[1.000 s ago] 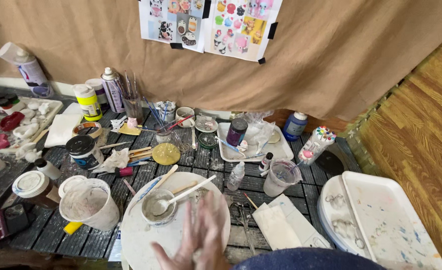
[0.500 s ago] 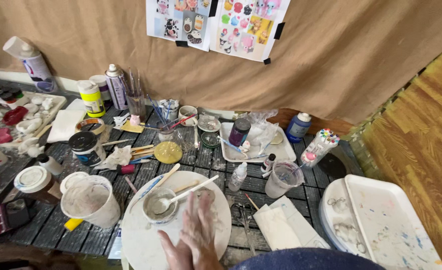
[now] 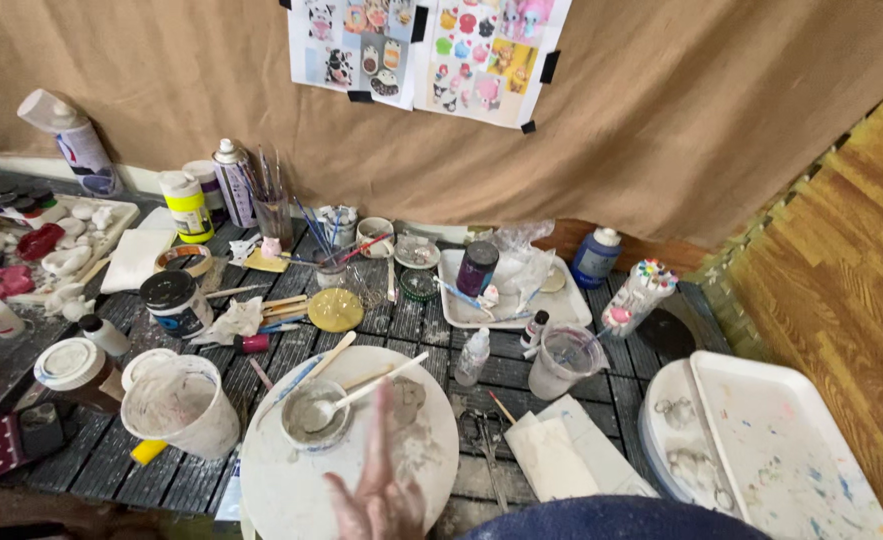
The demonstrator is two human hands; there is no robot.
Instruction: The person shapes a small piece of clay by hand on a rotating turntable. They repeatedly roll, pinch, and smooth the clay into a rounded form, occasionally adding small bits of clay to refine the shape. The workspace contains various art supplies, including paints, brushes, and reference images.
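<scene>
My right hand hovers at the bottom edge of the head view, smeared with pale clay, fingers apart and pointing away from me, holding nothing. It is over a round white board with grey clay smears. Just beyond the fingertips sits a small bowl of grey slip with a white spoon leaning in it. A wooden stick rests across the board's far edge. My left hand is out of sight.
A white bucket stands left of the board; scissors, folded white paper and a clear cup lie right. A white tray fills the right. Jars, spray cans, brushes and bottles crowd the back.
My hand has slid back toward me and lower in view, with its fingers drawn closer together. The objects on the slatted table have not moved.
</scene>
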